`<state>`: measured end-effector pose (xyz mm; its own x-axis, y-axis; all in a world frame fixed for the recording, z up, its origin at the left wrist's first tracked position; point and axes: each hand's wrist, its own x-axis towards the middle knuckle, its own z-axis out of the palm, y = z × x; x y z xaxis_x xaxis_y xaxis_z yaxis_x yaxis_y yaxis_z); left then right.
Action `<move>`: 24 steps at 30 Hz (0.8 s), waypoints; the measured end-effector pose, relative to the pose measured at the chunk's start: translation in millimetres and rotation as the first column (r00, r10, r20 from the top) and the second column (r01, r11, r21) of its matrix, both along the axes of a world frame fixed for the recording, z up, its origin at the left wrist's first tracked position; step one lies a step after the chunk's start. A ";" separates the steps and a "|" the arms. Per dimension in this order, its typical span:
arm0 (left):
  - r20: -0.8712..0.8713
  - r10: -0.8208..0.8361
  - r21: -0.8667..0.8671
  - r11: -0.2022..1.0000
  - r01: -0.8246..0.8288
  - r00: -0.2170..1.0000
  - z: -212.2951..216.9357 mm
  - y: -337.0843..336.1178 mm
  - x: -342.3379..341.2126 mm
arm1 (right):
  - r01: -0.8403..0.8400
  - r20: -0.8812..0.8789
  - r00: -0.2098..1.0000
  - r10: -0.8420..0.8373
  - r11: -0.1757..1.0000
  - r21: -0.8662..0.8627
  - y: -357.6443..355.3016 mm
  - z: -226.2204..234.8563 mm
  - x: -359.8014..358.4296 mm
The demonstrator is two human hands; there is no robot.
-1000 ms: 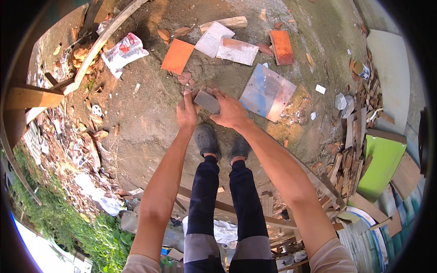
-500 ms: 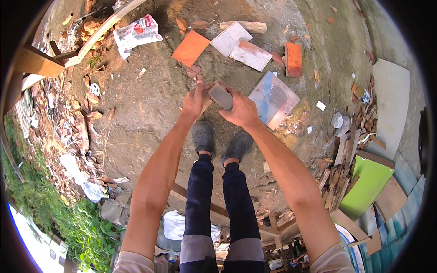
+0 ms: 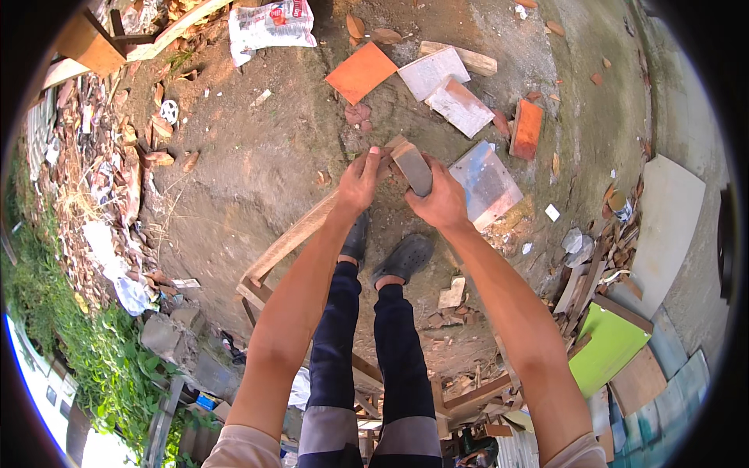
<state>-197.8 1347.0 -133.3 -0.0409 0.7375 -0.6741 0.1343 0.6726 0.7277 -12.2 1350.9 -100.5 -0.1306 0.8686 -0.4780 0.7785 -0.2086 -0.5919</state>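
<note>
- Grey block (image 3: 413,171) sits in the person's right hand, a brown wooden end showing at its far tip; I take it as the mark for everything else, going left to right.
- Well to the block's left, a white spoked ring (image 3: 169,111) lies on the dirt ground.
- Beyond the block and to its left, a white bag with red print (image 3: 271,30) lies crumpled.
- Left of the block and nearer the person, a wooden bar (image 3: 292,236) slants up toward it, passing under the left forearm.
- Just left of the block, the left hand (image 3: 361,181) is wrapped around the bar's far part, thumb uppermost; whether bar and block touch, I cannot tell.
- Farther out than the block, slightly left, lies a flat orange piece (image 3: 361,72).
- On the block's near side, the person's grey clogs (image 3: 409,257) stand on the ground.
- Beyond the block, slightly right, two whitish boards (image 3: 460,107) overlap beside a wood offcut (image 3: 468,58).
- Against the block's right side, the right hand (image 3: 443,195) is clamped on it, thumb toward the person.
- Right of the block, near that hand, lies a blue-and-grey panel (image 3: 488,186).
- Farther right of the block lies an orange-faced piece (image 3: 527,129).
- Well right of the block, nearer the person, a green board (image 3: 608,347) leans among scrap wood.
</note>
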 end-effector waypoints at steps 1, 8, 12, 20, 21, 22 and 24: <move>-0.058 -0.029 0.039 0.999 0.031 0.998 0.0 -0.1 2.4 | 0.006 -0.008 1.000 -0.006 1.000 0.003 -0.5 -0.7 1.7; -0.372 -0.155 0.192 0.952 0.239 0.915 3.2 -7.8 24.4 | -0.010 -0.053 0.999 0.010 1.000 0.010 -1.4 -7.4 6.5; -0.437 -0.154 0.108 0.969 0.222 0.886 -0.9 -4.1 33.7 | -0.032 -0.028 0.999 0.033 0.998 0.060 -1.3 -10.4 5.2; -0.442 -0.285 0.061 0.936 0.346 0.851 6.1 4.9 28.6 | 0.012 0.037 0.999 -0.011 1.000 -0.019 0.2 -0.3 3.1; -0.455 -0.321 0.013 0.930 0.367 0.831 9.0 4.9 26.4 | 0.001 0.058 0.998 0.002 0.999 -0.038 1.3 3.1 1.6; -0.462 -0.368 -0.031 0.916 0.400 0.807 14.0 8.9 24.7 | 0.005 0.084 0.996 -0.001 0.998 -0.056 2.5 7.7 0.6; -0.492 -0.452 -0.113 0.881 0.460 0.744 17.8 15.8 21.1 | 0.041 0.113 0.993 -0.022 0.984 -0.175 -0.1 8.9 3.5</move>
<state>-176.7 1362.8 -115.5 -0.0174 0.7635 -0.6455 0.7619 0.4282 0.4859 -8.7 1350.8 -91.6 -0.0426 0.7718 -0.6344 0.8281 -0.3279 -0.4546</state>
